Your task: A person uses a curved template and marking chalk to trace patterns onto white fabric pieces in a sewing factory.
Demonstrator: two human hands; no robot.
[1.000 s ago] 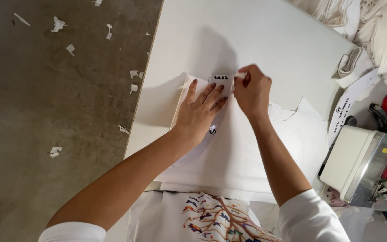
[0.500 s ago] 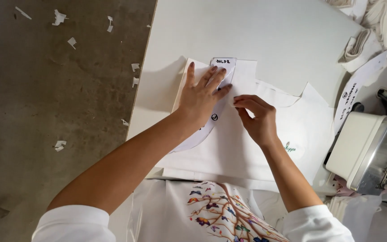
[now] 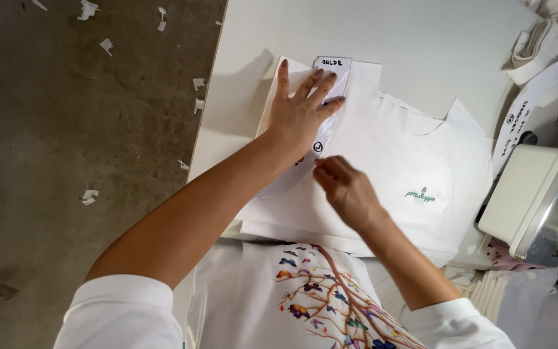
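White cut fabric (image 3: 382, 168), shaped like the front piece of a shirt with a small green embroidery, lies flat on the white table (image 3: 421, 45), and every place below is told from this fabric. At its near edge is the person's own white shirt with a printed tree (image 3: 318, 297), and both forearms come up from there onto the cloth. The right hand (image 3: 347, 190) is bent at the wrist over the middle of the fabric, its fingers curled together with the tips pressed close, touching the lower end of a white paper pattern strip (image 3: 321, 139); I cannot tell if it pinches the strip or only presses it. The left arm goes straight and long across the left part of the fabric, and the left hand (image 3: 301, 113) lies flat with fingers spread, pressing the strip down on the shoulder area. Right of the fabric stands a sewing machine (image 3: 544, 200). Left of the fabric, past the table edge, is a grey floor (image 3: 85, 161) with small white scraps (image 3: 89, 196).
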